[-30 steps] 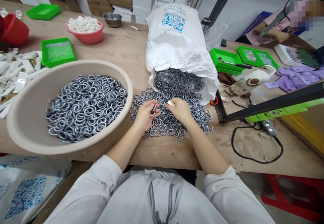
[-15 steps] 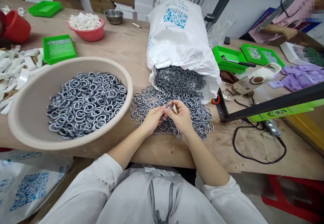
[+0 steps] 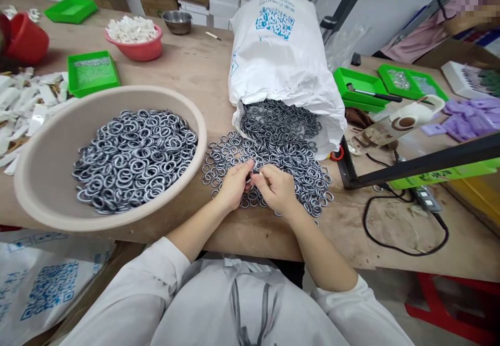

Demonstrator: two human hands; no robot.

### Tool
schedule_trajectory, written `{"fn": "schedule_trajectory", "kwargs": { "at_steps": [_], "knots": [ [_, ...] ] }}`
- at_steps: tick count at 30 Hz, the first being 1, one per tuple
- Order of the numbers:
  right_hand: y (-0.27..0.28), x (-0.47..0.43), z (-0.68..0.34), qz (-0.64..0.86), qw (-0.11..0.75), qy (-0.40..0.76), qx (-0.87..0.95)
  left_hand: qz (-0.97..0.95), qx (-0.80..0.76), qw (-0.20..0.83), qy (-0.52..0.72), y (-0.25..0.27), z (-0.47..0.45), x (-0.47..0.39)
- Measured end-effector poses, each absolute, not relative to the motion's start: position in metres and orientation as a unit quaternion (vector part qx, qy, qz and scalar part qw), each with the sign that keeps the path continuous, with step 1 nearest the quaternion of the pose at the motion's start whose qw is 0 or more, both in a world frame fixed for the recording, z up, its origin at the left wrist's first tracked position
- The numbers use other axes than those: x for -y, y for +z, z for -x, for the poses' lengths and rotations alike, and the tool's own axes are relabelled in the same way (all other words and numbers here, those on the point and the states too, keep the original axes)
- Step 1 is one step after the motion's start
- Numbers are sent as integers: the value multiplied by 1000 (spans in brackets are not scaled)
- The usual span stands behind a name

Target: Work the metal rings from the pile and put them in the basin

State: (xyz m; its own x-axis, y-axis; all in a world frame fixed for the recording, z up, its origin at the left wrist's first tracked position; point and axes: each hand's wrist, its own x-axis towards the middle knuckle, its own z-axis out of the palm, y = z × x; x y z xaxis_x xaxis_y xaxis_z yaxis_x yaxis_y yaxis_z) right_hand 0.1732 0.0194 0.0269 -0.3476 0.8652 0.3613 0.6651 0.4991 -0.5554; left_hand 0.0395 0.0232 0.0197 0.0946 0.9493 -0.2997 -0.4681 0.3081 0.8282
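My left hand (image 3: pixel 235 183) is closed at the fingertips on what looks like a grey ring, mostly covered by the fingers. Close against it, my right hand (image 3: pixel 278 187) is closed too, thumb pressed toward the left fingertips. A small dark piece shows between the hands; the pale, narrow tool seen earlier in the right hand is now largely hidden by its fingers. Both hands are over a pile of loose grey rings (image 3: pixel 308 182). Behind the pile, a white sack (image 3: pixel 283 64) lies with its mouth toward me, rings spilling out. To the left, a large beige basin (image 3: pixel 42 174) holds many rings.
Green trays (image 3: pixel 94 88) and a pink bowl (image 3: pixel 136 51) of white pieces stand at the back left. At the right are a black metal frame (image 3: pixel 390 171), a bottle (image 3: pixel 390 127), a power strip (image 3: pixel 427 200) with its cable, and another person's arm (image 3: pixel 469 20).
My right hand has turned over, its fingers curling in, so the pale tool no longer sticks up from it. The left hand stays nearly in place. The view has shifted slightly.
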Motion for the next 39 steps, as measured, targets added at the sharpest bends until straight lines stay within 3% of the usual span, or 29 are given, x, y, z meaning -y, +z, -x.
{"fn": "schedule_trajectory", "kwargs": {
  "at_steps": [5,10,13,17,20,23,25,27,30,34,39],
  "knots": [
    [26,-22,-175,469,317,154,810,-304,-424,689,502,20,-39,-22],
    [18,-25,-175,470,322,234,788,-328,-428,705,461,18,-35,-27],
    [12,-38,-185,504,361,279,733,-348,-409,725,431,19,-37,-24],
    [17,-59,-209,598,408,241,646,-417,-376,727,395,38,-34,-9],
    [28,-68,-209,647,288,194,679,-507,-434,591,453,68,-6,2],
    [31,-74,-193,659,131,121,731,-593,-567,314,478,99,41,6],
    [27,-80,-180,646,74,81,755,-602,-678,129,401,112,69,6],
    [21,-86,-172,636,50,70,767,-611,-747,18,261,117,86,4],
    [17,-90,-170,633,54,81,768,-640,-757,-51,120,113,92,2],
    [18,-85,-184,633,106,111,759,-633,-759,-81,129,109,89,2],
    [18,-64,-208,593,307,287,687,-622,-754,-74,199,111,77,4]
  ]
}}
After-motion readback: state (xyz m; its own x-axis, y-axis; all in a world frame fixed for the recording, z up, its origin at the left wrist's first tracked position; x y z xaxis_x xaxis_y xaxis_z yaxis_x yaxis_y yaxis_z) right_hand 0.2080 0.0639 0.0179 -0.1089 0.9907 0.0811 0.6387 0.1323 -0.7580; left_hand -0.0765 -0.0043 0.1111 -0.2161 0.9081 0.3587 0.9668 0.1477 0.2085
